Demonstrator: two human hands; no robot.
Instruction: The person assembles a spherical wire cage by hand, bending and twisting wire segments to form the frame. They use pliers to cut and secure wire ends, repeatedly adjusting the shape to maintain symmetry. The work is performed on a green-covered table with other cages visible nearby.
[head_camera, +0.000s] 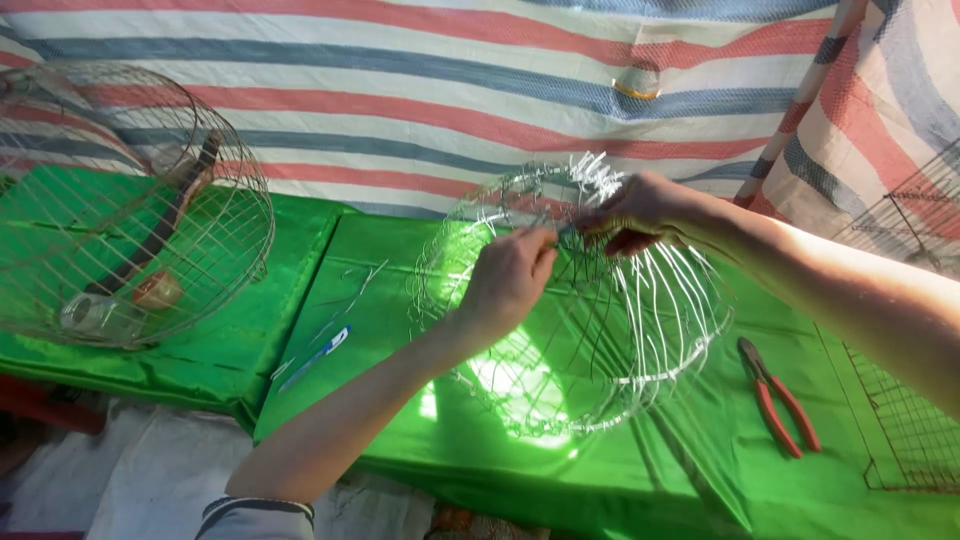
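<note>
A round, half-woven cage of shiny silver wire (590, 320) lies tilted on the bright green cloth-covered table (700, 470), in front of a striped red, blue and white tarpaulin (450, 90). The left hand (510, 280) is closed on the frame's upper rim, while the right hand (640, 212) pinches loose wire ends at the top. Red-handled pliers (778, 395) rest just beside it; a finished domed wire cage (120, 200) stands well apart at the left.
</note>
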